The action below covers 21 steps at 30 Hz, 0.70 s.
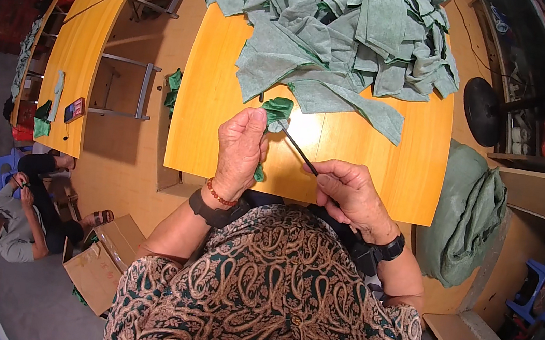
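My left hand (241,146) is closed around a small crumpled piece of green cloth (278,108). Part of the cloth bunches above my thumb, and a green end shows below the fist. My right hand (356,193) pinches a thin black stick (299,149) between thumb and fingers. The stick slants up and left, its far end meeting the cloth; whether it goes inside cannot be seen. Beyond my hands, a large heap of pale green cloth pieces (343,49) covers the far part of the yellow table (210,93).
Left stands another long yellow table (90,36) with a phone-like device (74,110) on it. A seated person (20,205) is at lower left, near a cardboard box (102,258). To my right are a full green sack (462,216), a black round stand (481,111) and a blue stool (539,291).
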### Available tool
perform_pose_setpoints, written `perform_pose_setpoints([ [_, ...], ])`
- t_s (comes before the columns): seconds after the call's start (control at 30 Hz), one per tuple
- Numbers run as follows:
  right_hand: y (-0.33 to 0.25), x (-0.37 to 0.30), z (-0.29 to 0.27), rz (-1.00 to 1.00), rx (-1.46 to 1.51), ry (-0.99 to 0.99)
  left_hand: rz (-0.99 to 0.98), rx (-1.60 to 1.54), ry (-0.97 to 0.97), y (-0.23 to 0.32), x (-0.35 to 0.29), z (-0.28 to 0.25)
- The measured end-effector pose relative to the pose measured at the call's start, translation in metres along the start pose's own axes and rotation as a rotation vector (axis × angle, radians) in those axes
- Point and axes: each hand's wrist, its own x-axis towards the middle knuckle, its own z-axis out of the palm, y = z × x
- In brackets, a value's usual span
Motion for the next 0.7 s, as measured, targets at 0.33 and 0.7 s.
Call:
perform_pose_setpoints([
  [0.33, 0.006, 0.032, 0.01, 0.031, 0.072, 0.068, 0.026, 0.318, -0.101, -0.031, -0.02, 0.009],
  [0.7, 0.01, 0.028, 0.017, -0.155, 0.219, 0.067, -0.048, 0.057, -0.348, -0.009, -0.007, -0.018],
])
